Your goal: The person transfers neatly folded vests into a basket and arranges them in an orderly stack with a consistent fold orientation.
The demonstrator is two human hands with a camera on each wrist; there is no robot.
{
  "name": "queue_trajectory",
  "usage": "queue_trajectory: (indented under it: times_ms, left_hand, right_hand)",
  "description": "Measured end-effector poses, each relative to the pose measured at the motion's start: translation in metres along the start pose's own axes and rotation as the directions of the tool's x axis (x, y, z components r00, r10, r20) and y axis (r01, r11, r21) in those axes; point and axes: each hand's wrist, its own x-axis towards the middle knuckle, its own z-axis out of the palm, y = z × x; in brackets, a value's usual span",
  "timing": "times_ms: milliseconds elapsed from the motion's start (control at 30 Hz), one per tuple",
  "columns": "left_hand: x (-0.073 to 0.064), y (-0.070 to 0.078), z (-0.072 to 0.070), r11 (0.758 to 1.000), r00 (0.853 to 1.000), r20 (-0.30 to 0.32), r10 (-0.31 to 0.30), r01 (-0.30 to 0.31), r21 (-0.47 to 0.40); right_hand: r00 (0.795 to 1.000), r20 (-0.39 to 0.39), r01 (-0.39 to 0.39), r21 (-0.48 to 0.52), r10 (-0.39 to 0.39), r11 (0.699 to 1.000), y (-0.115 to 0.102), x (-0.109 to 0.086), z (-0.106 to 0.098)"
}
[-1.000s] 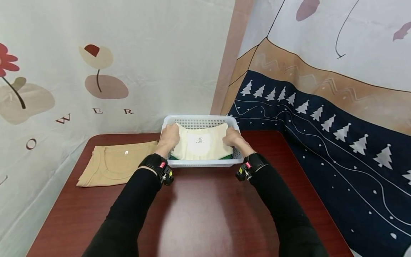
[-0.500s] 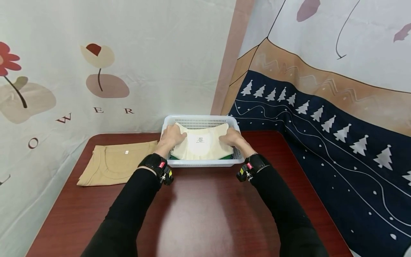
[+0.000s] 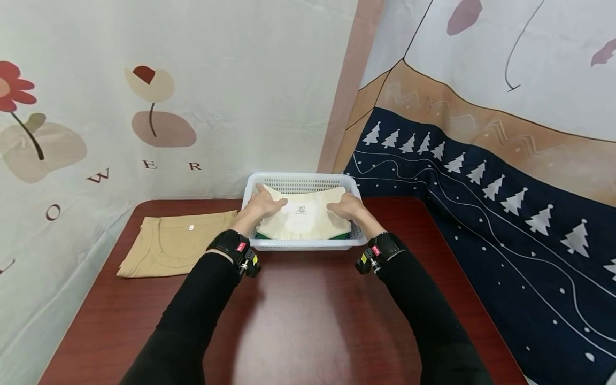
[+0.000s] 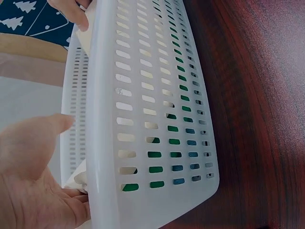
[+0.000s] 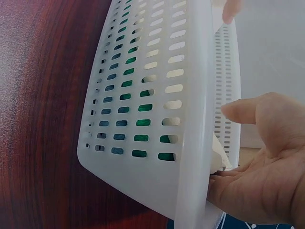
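Observation:
A cream folded shirt [image 3: 303, 227] with small dark print lies in the white perforated basket [image 3: 300, 245], over green cloth [image 5: 141, 138]. At the shirt's left end is my left hand [image 3: 261, 206], its thumb raised away from the fabric. My right hand [image 3: 348, 207] is at the opposite end in the same way, thumb spread. In the left wrist view the left fingers [image 4: 71, 210] touch the shirt's edge inside the basket wall, partly hidden. The right wrist view has the right fingers [image 5: 233, 179] against the cream cloth, tips hidden by the rim.
A tan folded shirt [image 3: 180, 243] with a white neck label lies left of the basket on the reddish-brown table [image 3: 298, 315]. Behind stands a printed curtain [image 3: 250, 107]; a navy tree-patterned cloth [image 3: 481, 224] hangs along the right side. Blue cloth [image 4: 178, 181] shows through the basket's lower slots.
Both hands were curled on the shirt's ends a second ago. Their thumbs have since lifted and spread off the cloth, the grip loosening. The shirt stays in the basket.

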Motion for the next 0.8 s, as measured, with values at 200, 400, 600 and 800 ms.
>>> queue_trajectory:
  times_ms: [200,400,600,800]
  left_hand:
    - [0.008,-0.001,-0.001,1.000,0.999,0.043,-0.012,0.012,0.000]
    - [-0.008,0.005,-0.013,0.999,0.999,0.027,0.036,-0.035,-0.017]
    - [-0.022,0.004,-0.024,0.995,0.995,0.016,0.095,-0.094,-0.036]
    - [-0.034,0.002,-0.028,0.982,0.982,-0.024,0.187,-0.187,-0.036]
  right_hand:
    - [1.000,0.008,-0.014,0.024,0.014,1.000,-0.001,-0.004,-0.002]
    - [1.000,-0.018,0.021,0.031,-0.020,0.999,-0.001,-0.008,-0.007]
    - [0.995,-0.043,0.094,0.058,-0.092,0.994,0.001,-0.017,-0.012]
    - [0.986,-0.074,0.154,0.036,-0.151,0.987,0.007,-0.025,-0.013]
